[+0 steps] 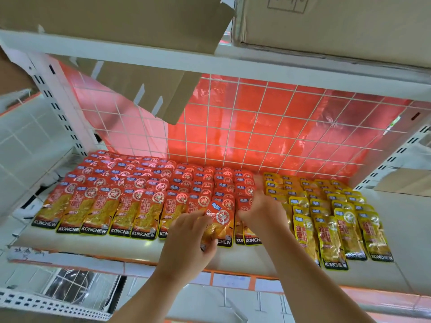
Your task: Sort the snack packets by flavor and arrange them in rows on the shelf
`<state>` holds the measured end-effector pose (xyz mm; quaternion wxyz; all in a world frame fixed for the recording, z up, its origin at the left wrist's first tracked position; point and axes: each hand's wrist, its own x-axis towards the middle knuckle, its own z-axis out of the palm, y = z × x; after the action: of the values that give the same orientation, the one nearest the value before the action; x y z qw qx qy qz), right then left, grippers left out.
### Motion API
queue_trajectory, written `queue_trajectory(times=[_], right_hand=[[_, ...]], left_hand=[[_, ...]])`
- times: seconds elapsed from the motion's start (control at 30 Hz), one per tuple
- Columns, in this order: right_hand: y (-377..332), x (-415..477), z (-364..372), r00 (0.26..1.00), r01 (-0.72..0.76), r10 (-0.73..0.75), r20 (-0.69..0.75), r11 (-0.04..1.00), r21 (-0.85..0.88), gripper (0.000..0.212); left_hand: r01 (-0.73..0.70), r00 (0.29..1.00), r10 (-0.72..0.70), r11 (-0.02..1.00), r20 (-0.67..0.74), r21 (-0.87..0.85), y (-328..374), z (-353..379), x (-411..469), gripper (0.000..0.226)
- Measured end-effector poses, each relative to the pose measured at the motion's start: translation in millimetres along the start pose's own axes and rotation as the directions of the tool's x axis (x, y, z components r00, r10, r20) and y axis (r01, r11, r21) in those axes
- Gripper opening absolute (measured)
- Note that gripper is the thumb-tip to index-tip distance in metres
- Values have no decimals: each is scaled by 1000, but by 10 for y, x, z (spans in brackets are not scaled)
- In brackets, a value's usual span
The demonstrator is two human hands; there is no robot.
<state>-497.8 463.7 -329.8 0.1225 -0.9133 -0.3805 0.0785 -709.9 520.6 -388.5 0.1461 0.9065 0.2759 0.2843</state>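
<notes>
White metal shelving fills the view, with a wire grid (256,127) at the back and a red plastic sheet (233,145) glowing behind it. On the shelf (140,249) the sorting looks nearly done: red packets (130,194) run in overlapping rows across the left and middle, and yellow packets (326,220) fill the right side, the two blocks just beside each other. The left hand (189,241) comes in at the near edge with fingers and thumb pinched on one loose red packet (220,217), held tilted above the front of the red rows. The right hand (261,210) sits on the rightmost red column, next to the yellow block. Its fingers curl down onto the packets there, but I cannot tell whether they grip one or only press. My read is that this is the placing step, with the right hand steadying or opening the column. The next move calls for sliding the held packet in flat and square, label up, without nudging the yellow neighbours. Overhead, cardboard boxes (326,24) sit on the upper shelf, and a cardboard flap (140,89) hangs down at far left, clear of the hands. The tight packing at the red-yellow border is the real squeeze.
</notes>
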Motion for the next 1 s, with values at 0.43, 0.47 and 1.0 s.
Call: queue_trajectory(times=[0.43,0.47,1.0], right_hand=[[-3,-108,-18,994,43,-38,99,998,-48,54],[1,-114,-24,995,41,-37,93,998,-44,56],[90,41,-139,994,65,-71,86,996,67,30]], left_hand=[[14,1000,-13,998,-21,55,24,21,1,42],[17,1000,-16,998,-22,55,21,25,0,41],[27,999,-24,996,-36,82,21,37,5,37]])
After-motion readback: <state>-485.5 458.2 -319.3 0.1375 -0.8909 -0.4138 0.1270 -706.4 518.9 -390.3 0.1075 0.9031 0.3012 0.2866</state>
